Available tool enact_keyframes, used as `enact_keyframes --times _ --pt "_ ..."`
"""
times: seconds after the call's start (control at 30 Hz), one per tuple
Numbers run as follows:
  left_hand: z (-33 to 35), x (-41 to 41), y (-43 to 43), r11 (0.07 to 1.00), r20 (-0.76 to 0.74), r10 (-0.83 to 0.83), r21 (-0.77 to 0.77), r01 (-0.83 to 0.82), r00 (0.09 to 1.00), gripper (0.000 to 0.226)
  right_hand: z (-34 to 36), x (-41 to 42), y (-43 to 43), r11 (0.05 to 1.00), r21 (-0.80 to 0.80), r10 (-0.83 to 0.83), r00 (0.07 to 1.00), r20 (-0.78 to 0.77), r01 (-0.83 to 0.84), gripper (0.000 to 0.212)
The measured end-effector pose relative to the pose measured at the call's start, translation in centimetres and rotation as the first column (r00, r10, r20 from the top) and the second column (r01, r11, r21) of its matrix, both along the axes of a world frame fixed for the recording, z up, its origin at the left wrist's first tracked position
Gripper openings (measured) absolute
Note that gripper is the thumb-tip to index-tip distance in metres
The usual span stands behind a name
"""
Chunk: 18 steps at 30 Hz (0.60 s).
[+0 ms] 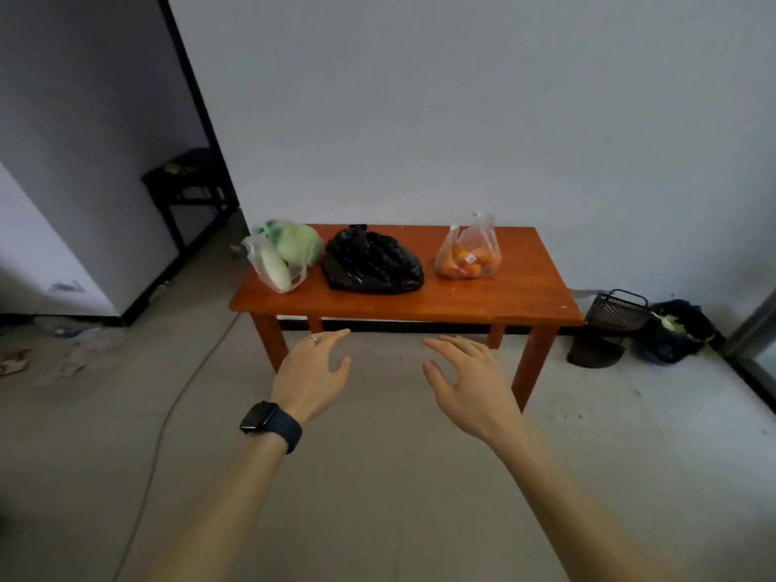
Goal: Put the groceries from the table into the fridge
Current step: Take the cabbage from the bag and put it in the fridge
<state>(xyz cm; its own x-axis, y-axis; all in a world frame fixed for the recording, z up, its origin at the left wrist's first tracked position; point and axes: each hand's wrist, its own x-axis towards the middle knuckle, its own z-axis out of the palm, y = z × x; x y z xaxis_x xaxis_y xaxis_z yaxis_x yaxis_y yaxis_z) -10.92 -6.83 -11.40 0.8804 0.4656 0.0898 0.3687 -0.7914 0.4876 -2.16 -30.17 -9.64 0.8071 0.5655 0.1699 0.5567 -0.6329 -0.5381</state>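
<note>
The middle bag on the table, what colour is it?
The middle bag is black and opaque, seen best in the head view.

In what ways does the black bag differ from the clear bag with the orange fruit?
The black bag is opaque and hides its contents; the clear bag shows orange fruit. The black bag lies low and wide; the clear bag stands taller, handles up. Both are plastic and rest on the table.

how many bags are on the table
3. A clear bag of green vegetables sits at the left end of the table, a black bag in the middle, and a clear bag of orange fruit toward the right. None seems hidden behind them.
</note>
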Motion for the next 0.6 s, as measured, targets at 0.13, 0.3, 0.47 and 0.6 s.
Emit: enact_keyframes --times 0.13,0.3,0.47,0.6 --pt "-0.4 -1.1 8.6 0.998 0.012 0.063 0.011 -0.063 0.998 0.05 0.5 -0.2 8.6 0.998 -0.032 0.06 0.998 0.0 -0.06 0.047" --pt "-0.1 -0.9 17.0 0.994 0.027 0.107 0.024 -0.107 0.994 0.049 0.6 0.5 17.1 0.996 -0.028 0.089 0.996 0.01 -0.088 0.047" --pt "-0.4 1.9 23.8 0.995 0.044 0.099 0.006 -0.099 0.994 0.05 -0.3 2.9 23.5 0.992 -0.02 0.122 0.993 0.0 -0.122 0.047" --pt "-1.2 6.0 28.6 0.997 0.032 0.077 0.016 -0.077 0.997 0.049 -1.7 6.9 28.7 0.99 -0.029 0.137 0.991 -0.014 -0.137 0.048"
